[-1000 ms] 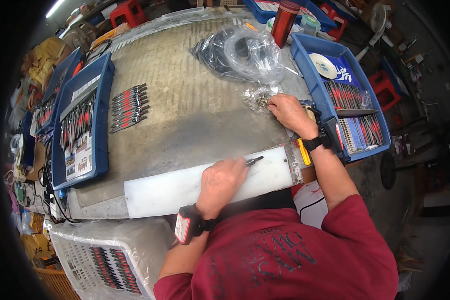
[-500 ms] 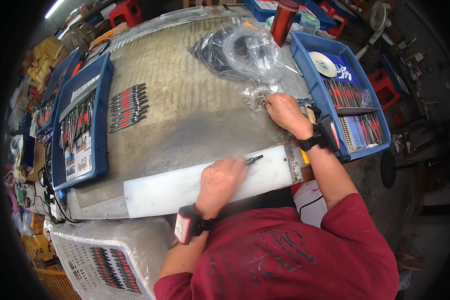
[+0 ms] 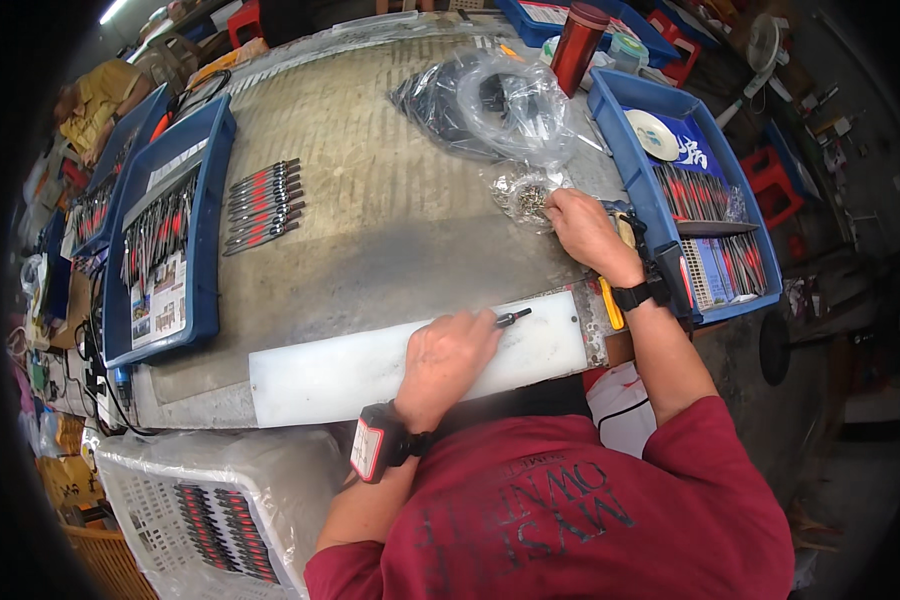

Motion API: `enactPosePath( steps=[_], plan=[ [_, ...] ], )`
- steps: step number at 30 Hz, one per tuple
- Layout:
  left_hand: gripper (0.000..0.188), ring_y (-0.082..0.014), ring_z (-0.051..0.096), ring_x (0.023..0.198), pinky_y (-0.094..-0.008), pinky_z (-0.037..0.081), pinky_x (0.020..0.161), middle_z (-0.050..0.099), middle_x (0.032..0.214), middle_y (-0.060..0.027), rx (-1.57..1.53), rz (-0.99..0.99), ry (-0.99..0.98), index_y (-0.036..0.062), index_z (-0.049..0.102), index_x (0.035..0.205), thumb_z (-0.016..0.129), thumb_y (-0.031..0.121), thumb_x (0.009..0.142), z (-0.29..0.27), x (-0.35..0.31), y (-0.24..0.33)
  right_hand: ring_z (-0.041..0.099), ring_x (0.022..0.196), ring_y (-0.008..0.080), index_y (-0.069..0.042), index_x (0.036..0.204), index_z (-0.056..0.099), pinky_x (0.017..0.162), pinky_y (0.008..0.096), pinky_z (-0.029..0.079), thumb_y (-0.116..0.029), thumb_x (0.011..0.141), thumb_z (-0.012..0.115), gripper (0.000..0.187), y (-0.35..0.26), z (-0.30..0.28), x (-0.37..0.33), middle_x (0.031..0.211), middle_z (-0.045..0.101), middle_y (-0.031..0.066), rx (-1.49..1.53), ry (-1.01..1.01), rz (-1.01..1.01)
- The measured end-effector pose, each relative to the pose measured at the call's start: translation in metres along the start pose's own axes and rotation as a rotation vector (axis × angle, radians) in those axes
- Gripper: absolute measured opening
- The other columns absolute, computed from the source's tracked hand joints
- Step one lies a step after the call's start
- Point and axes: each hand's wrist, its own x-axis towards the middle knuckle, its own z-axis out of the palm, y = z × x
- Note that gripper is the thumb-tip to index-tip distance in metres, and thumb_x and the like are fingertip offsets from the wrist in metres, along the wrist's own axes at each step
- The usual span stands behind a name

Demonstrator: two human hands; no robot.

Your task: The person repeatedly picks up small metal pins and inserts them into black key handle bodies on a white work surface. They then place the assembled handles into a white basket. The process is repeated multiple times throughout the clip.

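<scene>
My left hand (image 3: 448,358) rests on a long white board (image 3: 320,375) at the table's near edge and holds a small dark tool (image 3: 512,317) whose tip pokes out to the right. My right hand (image 3: 582,229) reaches into a small clear bag of little metal parts (image 3: 523,194) further back on the table, fingers closed in it. Whether a part is between the fingers I cannot tell. Both wrists carry black bands.
A row of red-and-black tools (image 3: 261,206) lies on the worn table (image 3: 370,190). Blue trays stand left (image 3: 208,290) and right (image 3: 625,115). Clear plastic bags (image 3: 510,100) and a red can (image 3: 580,35) sit at the back. A white basket (image 3: 150,510) stands lower left.
My right hand has shifted slightly left and away, deeper into the small bag of parts. The left hand has stayed on the white board with the tool.
</scene>
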Motion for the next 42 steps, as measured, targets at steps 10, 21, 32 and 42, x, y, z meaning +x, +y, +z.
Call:
enactPosePath(
  steps=[10,21,32,42],
  plan=[
    [0.016,-0.0263,0.057,0.058,-0.0389,0.047,0.05,0.052,0.064,-0.0081,0.003,-0.004,0.014,0.0083,0.054,0.081,0.066,0.018,0.078,0.002,-0.001,0.0,0.044,0.067,0.0092,0.002,0.081,0.055,0.061,0.0269,0.04,-0.013,0.087,0.056,0.016,-0.047,-0.024,-0.036,0.068,0.05,0.0025,0.479,-0.276,0.227],
    [0.017,-0.0253,0.057,0.058,-0.0377,0.047,0.049,0.052,0.064,-0.0068,0.003,0.011,0.041,0.008,0.055,0.081,0.067,0.021,0.078,0.005,-0.002,-0.002,0.058,0.075,0.0359,0.002,0.083,0.056,0.065,0.0402,0.045,-0.011,0.084,0.057,0.013,-0.077,-0.01,-0.069,0.078,0.059,0.0176,0.299,-0.305,-0.103],
    [0.018,-0.0238,0.057,0.057,-0.0366,0.047,0.049,0.052,0.064,-0.0068,0.026,0.033,0.029,0.0081,0.056,0.079,0.067,0.022,0.078,0.006,-0.002,-0.002,0.058,0.075,0.0373,0.002,0.083,0.058,0.066,0.0427,0.046,-0.01,0.082,0.056,0.012,-0.083,-0.007,-0.071,0.077,0.06,0.0186,0.202,-0.317,-0.066],
    [0.017,-0.0221,0.057,0.056,-0.0351,0.047,0.047,0.051,0.064,-0.0059,0.05,0.054,0.03,0.0081,0.055,0.079,0.067,0.021,0.078,0.006,-0.002,-0.003,0.059,0.071,0.0366,0.002,0.081,0.06,0.063,0.0418,0.046,-0.012,0.082,0.059,0.014,-0.09,-0.003,-0.076,0.075,0.061,0.019,0.21,-0.24,0.027]
  ],
)
